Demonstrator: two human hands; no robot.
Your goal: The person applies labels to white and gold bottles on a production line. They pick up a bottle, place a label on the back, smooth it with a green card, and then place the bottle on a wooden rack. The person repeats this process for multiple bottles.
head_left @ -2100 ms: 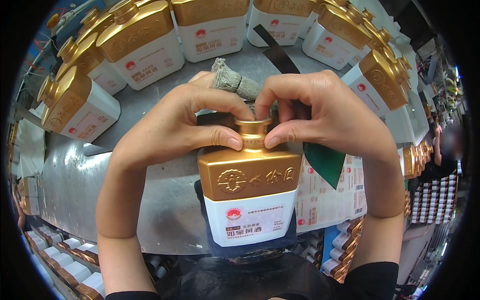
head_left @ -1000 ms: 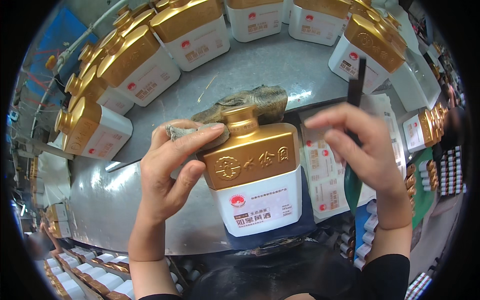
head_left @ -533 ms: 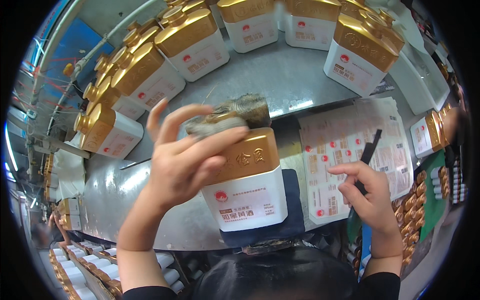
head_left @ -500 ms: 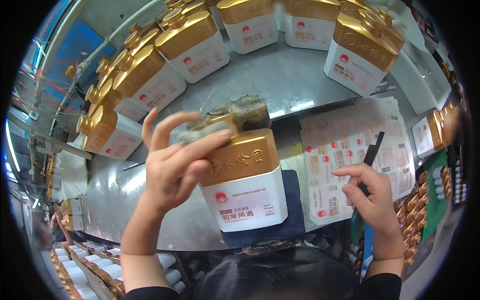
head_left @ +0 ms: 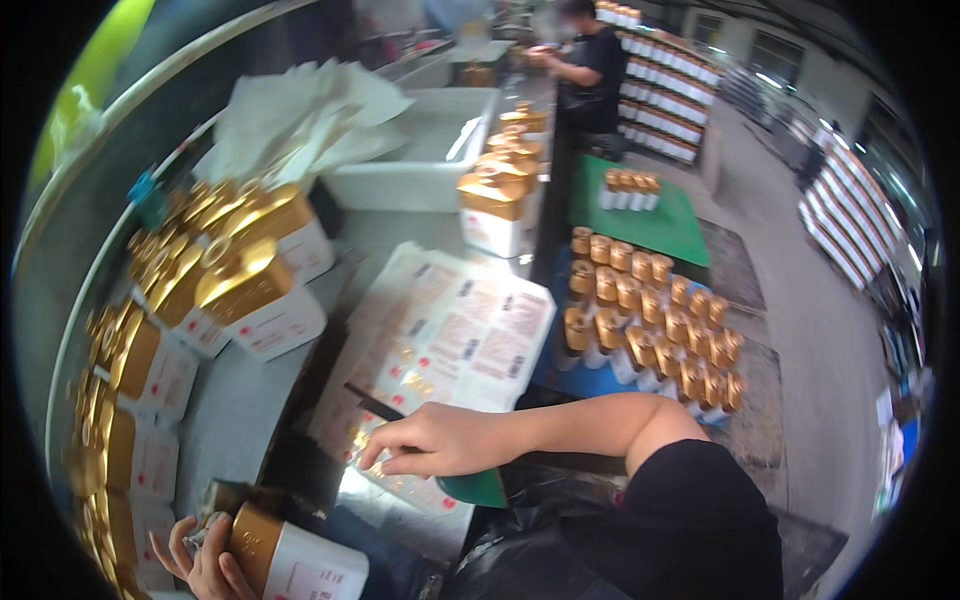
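Observation:
At the lower left, my left hand (head_left: 207, 568) curls its fingers round the neck end of a flat bottle (head_left: 315, 562) with a gold shoulder and white body. A small greyish thing shows by those fingers, too blurred to name. My right hand (head_left: 430, 442) is closed round a thin black tool (head_left: 374, 403) whose end sticks out past the fingers; its exact kind is unclear. That hand is over a sheet of labels (head_left: 505, 310) with red round marks and shiny gold lettering, its fingertips near the lower left part.
Several gold-and-white bottles (head_left: 275, 318) line the bench's left side. A white tub (head_left: 420, 185) and crumpled paper (head_left: 305, 115) lie farther back. Rows of bottles (head_left: 655, 330) stand to the right, beside a green mat (head_left: 665, 235). Another person (head_left: 592, 75) works at the back.
The view has swung to the right, so the bottle and my left hand now appear at the lower left. My right hand has moved over the label sheet, still with the black tool.

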